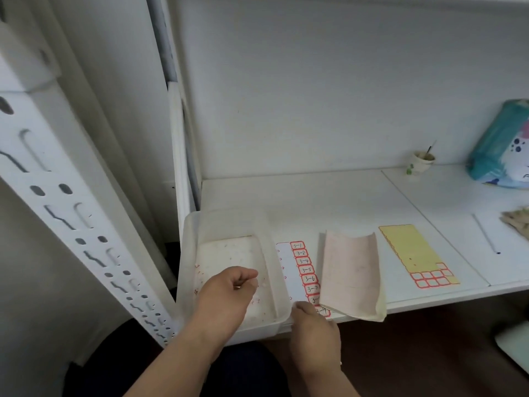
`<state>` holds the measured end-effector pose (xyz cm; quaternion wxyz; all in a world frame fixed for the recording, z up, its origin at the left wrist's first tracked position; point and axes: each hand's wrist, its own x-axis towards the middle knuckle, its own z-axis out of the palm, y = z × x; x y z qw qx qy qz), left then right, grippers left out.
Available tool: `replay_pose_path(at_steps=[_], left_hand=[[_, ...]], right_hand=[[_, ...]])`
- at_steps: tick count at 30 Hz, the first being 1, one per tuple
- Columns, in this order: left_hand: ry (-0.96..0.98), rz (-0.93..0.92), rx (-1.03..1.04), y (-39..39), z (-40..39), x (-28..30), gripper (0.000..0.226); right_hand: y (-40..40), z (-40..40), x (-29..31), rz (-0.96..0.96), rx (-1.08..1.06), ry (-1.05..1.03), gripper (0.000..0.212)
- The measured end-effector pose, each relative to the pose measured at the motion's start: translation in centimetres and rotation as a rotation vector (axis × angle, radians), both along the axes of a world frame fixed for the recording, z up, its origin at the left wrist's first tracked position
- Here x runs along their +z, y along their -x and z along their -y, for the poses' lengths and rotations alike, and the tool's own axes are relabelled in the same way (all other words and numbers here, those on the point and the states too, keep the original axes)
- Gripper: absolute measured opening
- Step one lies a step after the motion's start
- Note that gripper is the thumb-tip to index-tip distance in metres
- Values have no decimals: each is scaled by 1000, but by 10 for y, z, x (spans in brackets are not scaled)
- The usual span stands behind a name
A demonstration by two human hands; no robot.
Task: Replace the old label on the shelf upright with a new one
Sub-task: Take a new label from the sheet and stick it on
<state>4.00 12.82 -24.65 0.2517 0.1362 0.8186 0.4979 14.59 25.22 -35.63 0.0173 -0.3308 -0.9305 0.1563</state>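
A white slotted shelf upright (57, 202) runs down the left. On the white shelf board (329, 202) lies a label sheet (303, 270) with red-bordered labels handwritten 3-1 to 3-7 and lower. My left hand (229, 287) hovers over a translucent plastic tray (197, 247), fingertips pinched together; whether a scrap sits between them I cannot tell. My right hand (313, 325) rests at the sheet's near end by the lowest labels, fingers curled down; its fingertips are hidden.
A curled pinkish backing sheet (352, 273) lies right of the label sheet, partly over it. Farther right are a yellow sheet (412, 250) with a few blank labels, a thin pen (485, 233), a small cup (420, 161) and a teal packet (498, 150).
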Motion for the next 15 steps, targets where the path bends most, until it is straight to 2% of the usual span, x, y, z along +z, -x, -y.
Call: replay_pose_path(at_steps=[4,9,15], left_hand=[[-27,21,10,0,6,1,16],[-48,37,8,-2,12,5,15],[-79,76,36,-7,19,9,14]], right_hand=[[-1,2,3,-28,-29,-18,24],[10,-4,18,-138,-273,72,19],[24,-12,56,-580,-567,536,15]])
